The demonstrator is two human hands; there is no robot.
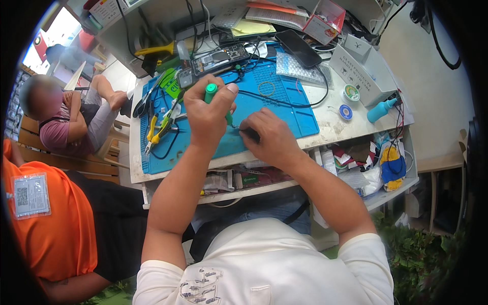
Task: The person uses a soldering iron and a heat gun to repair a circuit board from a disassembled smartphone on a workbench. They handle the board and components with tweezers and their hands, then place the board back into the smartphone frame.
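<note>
My left hand (209, 109) is wrapped around a green-handled tool (211, 91), upright and tilted, its lower end near my right fingertips. My right hand (256, 134) rests low on the blue mat (287, 122), fingers closed on a small dark piece (249, 133) that they mostly hide. Beyond them lie an opened phone (216, 61) and a looped black cable (300, 104). Left of my hands are yellow-handled pliers (152, 129), black scissors (142, 101) and a green plastic item (172, 86).
A black phone (299, 48) lies on bubble wrap, beside a white box (361, 71), a blue bottle (381, 109) and a blue spool (345, 112). An open drawer (366, 193) holds clutter. A seated person (68, 129) and a person in orange (58, 229) are at the left.
</note>
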